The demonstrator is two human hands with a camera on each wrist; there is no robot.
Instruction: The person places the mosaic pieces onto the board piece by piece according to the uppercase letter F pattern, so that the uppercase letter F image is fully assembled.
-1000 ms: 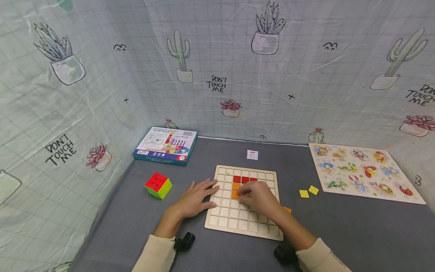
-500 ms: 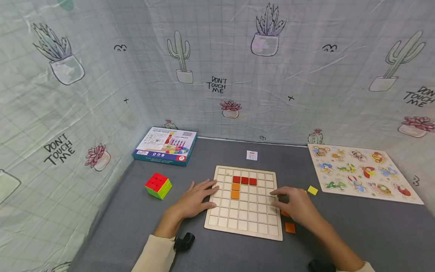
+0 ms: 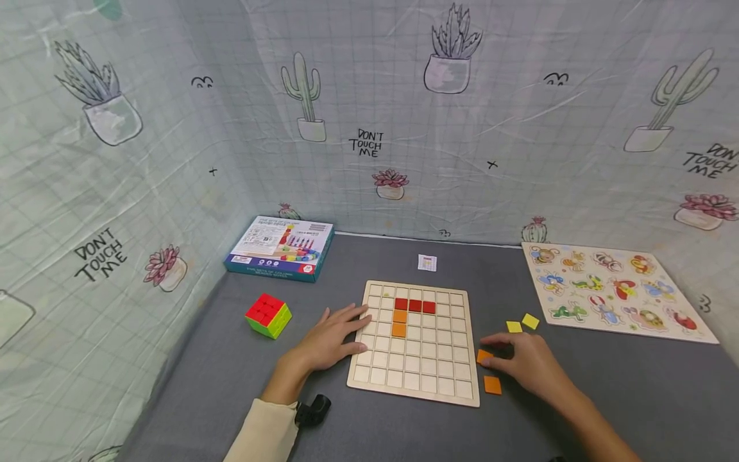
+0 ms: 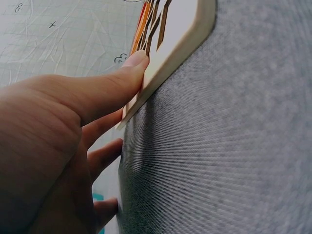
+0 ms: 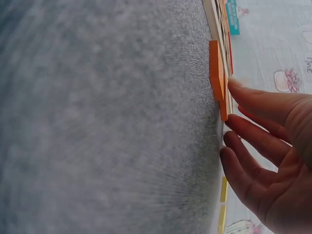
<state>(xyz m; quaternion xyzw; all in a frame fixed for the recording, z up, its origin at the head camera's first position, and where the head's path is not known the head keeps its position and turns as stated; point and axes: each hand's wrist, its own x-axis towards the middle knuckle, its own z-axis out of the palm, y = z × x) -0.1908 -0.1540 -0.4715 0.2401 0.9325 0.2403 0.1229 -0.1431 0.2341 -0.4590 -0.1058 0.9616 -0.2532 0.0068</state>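
A square wooden grid board [image 3: 439, 369] lies on the table. Three red tiles [image 3: 415, 306] form a row in its upper cells, with two orange tiles [image 3: 399, 330] in a column below the left one. My left hand [image 3: 331, 340] rests against the board's left edge, fingers spread; in the left wrist view the thumb [image 4: 117, 83] touches the rim. Beyond the right edge, my right hand [image 3: 528, 362] has thumb and index finger parted around a loose orange tile [image 3: 484, 357]; whether both touch it I cannot tell. Another orange tile [image 3: 492, 385] lies nearer me.
Two yellow tiles [image 3: 514, 327] lie beyond the right hand. An insect picture board [image 3: 623, 292] is at the far right. A small printed card [image 3: 427, 262] sits behind the grid. At left are a puzzle cube [image 3: 268, 316] and a flat toy box [image 3: 281, 248].
My right hand has left the orange tile on the grid, moved right past the board's edge and lowered to the loose orange tiles. The left hand stays in place.
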